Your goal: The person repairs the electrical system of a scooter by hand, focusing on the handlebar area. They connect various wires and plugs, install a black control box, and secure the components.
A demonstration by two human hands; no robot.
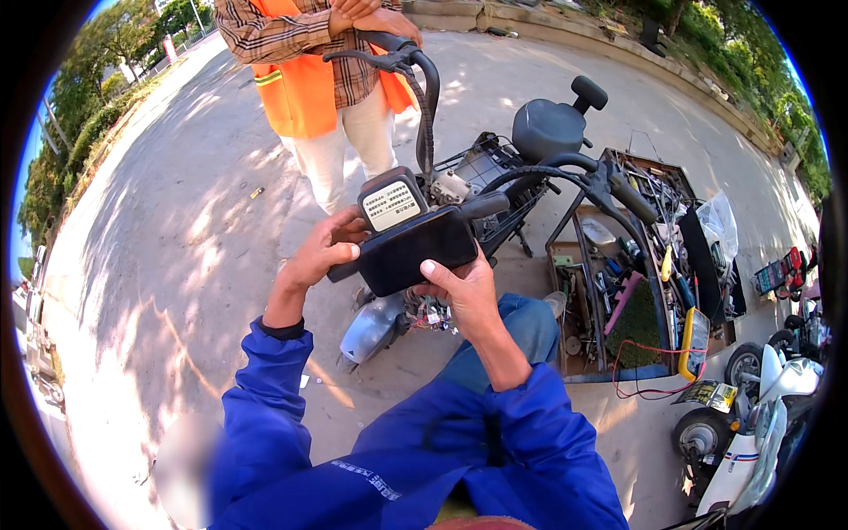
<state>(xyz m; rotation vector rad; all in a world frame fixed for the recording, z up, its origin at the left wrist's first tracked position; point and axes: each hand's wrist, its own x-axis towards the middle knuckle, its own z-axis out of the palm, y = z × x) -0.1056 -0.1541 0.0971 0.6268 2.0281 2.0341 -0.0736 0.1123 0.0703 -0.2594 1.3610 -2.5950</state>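
Observation:
Both my hands are at a glossy black rectangular panel (415,249) at the front of an electric scooter, between its handlebars. My left hand (322,252) grips the left end, thumb on top and fingers curled behind. At the lower right edge, my right hand (461,287) presses its thumb on the front, with its other fingers mostly hidden underneath. Just beyond the panel stands a black part with a white printed label (391,203); I cannot tell whether the two are joined. Below hang a silvery headlight (375,329) and a bundle of loose coloured wires (430,315).
A person in an orange vest (296,93) leans on the far handlebar (424,75). The scooter's black seat (549,128) lies beyond. To the right are toolboxes full of tools (609,291), a yellow multimeter (695,344) with a red lead, and small white scooters (751,442).

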